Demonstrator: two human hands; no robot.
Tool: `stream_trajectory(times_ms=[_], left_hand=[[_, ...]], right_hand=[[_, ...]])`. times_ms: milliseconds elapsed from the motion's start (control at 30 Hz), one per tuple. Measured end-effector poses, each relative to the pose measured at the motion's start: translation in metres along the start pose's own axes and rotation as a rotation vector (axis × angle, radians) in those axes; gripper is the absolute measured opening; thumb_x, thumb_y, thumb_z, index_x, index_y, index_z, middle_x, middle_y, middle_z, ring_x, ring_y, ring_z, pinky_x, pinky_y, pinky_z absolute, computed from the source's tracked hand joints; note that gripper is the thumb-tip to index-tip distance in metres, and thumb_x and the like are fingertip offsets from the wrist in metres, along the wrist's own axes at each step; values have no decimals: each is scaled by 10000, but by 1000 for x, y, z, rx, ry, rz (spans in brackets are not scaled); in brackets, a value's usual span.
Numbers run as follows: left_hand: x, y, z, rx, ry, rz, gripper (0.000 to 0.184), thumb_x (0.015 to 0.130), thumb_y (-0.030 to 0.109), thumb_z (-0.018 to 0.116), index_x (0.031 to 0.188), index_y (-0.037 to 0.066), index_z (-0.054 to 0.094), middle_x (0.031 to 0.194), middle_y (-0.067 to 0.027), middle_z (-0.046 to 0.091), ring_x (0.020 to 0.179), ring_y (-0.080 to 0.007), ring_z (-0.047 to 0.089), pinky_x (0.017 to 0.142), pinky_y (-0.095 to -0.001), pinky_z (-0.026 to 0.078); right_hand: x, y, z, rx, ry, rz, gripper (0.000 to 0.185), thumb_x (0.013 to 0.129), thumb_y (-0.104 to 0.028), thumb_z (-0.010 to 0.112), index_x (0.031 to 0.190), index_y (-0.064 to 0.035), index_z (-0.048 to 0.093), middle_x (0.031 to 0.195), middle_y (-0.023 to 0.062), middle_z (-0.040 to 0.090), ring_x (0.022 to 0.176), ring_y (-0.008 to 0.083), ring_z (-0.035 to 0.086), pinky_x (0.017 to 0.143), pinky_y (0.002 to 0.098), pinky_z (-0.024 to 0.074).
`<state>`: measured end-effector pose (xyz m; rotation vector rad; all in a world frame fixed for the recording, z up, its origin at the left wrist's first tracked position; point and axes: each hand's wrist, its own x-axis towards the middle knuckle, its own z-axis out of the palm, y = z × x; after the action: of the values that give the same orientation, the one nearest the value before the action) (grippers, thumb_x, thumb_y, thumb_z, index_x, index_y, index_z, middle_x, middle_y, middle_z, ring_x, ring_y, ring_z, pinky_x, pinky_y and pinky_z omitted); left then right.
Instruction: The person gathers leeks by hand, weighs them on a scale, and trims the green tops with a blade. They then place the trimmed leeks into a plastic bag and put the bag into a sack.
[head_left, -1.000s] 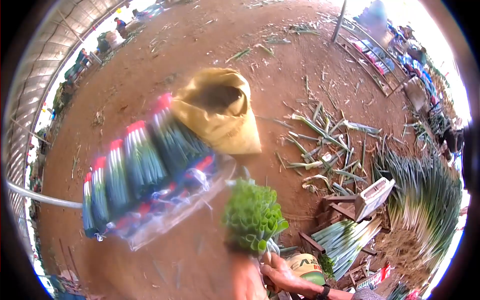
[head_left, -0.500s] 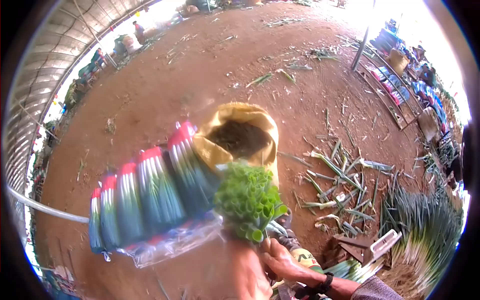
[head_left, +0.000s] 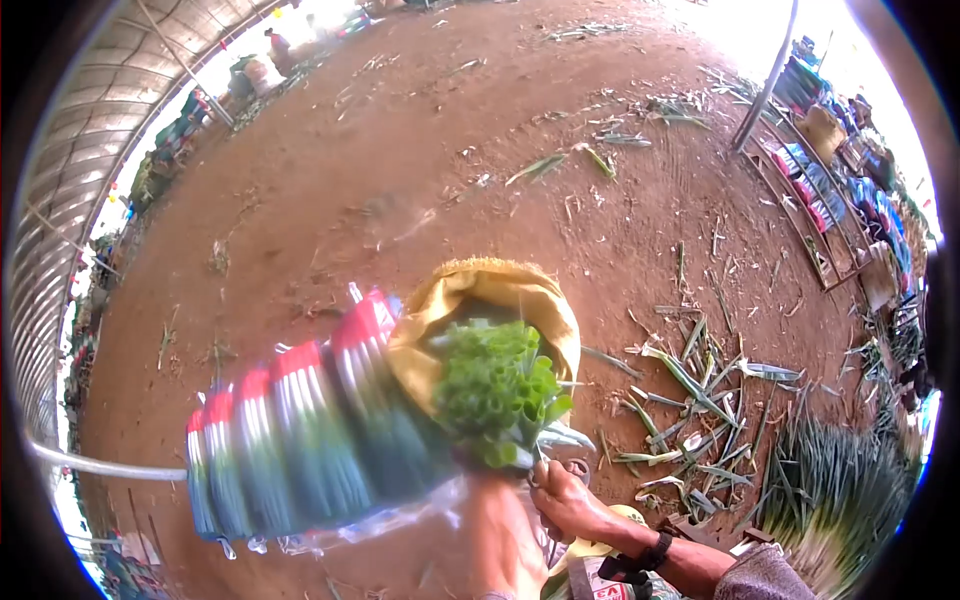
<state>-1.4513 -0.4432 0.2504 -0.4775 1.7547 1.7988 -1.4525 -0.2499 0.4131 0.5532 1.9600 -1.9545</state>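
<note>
Reaching up from below, the blurred left hand (head_left: pixel 505 515) meets a bunch of bright-green tubular leaves (head_left: pixel 495 385), seen against an open yellow sack (head_left: pixel 545 290); its grip is hidden. Angled in from lower right, the right hand (head_left: pixel 568 502) curls closed beside it, contents unclear.
</note>
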Motion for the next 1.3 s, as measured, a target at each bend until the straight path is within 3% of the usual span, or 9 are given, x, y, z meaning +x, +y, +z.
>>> stream_trajectory(times_ms=[467,567,600,667,833,933,1000,1167,1300], left_hand=[[287,102,41,23,25,34,653,1004,583,440,1390,63,526,1345,-68,570,1171,-244,543,1003,-371,430],[328,103,43,-87,62,-10,658,1004,590,439,1388,62,528,1350,-69,569,1176,-245,542,1006,-371,428],[337,102,41,-146,81,-34,660,1004,592,438,1388,62,528,1351,-69,569,1178,-245,542,1007,-371,428],[351,90,28,-300,132,-90,664,1004,596,438,1386,61,529,1355,-69,568,1181,-246,542,1009,-371,427],[278,171,54,-690,80,32,796,994,605,476,1515,6,415,1542,-73,436,1384,-237,415,1156,-364,327],[285,133,44,-193,191,171,780,987,523,568,1532,-4,381,1545,-112,433,1380,-244,426,1155,-379,334],[281,124,63,36,170,204,894,921,364,739,1530,-96,274,1498,-212,456,1340,-261,459,1140,-395,354],[295,141,106,889,67,210,892,922,402,705,1467,-156,274,1371,-367,483,1234,-489,498,1085,-507,382],[334,114,94,802,101,190,794,925,348,697,1460,-106,325,1362,-362,493,1206,-504,523,1062,-535,408]], right_hand=[[200,-21,-35,-131,-116,326,213,882,-138,569,1033,12,582,758,148,603,692,236,652,583,390,518],[256,33,-41,-752,4,-344,221,883,-101,556,1057,30,590,818,238,649,766,341,686,635,461,528],[262,46,-45,-359,96,187,209,893,-69,525,1060,45,576,889,315,672,852,444,691,690,518,526],[272,71,-58,-460,189,228,198,939,-196,633,925,1,614,705,129,626,667,216,640,537,397,481],[250,75,-64,-290,216,57,431,1092,-360,359,885,-46,572,685,-62,425,594,111,388,554,336,377],[246,68,-59,-250,231,176,302,1052,-280,444,940,-21,550,738,74,507,649,241,480,582,405,415],[245,44,-53,-231,222,244,205,991,-174,536,1015,27,507,822,345,633,744,491,640,618,546,472],[242,45,-53,-468,212,111,207,1007,-175,512,989,30,500,758,338,618,719,506,641,598,552,467],[240,42,-63,-511,276,192,164,968,-140,545,1009,11,494,751,333,612,741,524,627,602,569,458]])
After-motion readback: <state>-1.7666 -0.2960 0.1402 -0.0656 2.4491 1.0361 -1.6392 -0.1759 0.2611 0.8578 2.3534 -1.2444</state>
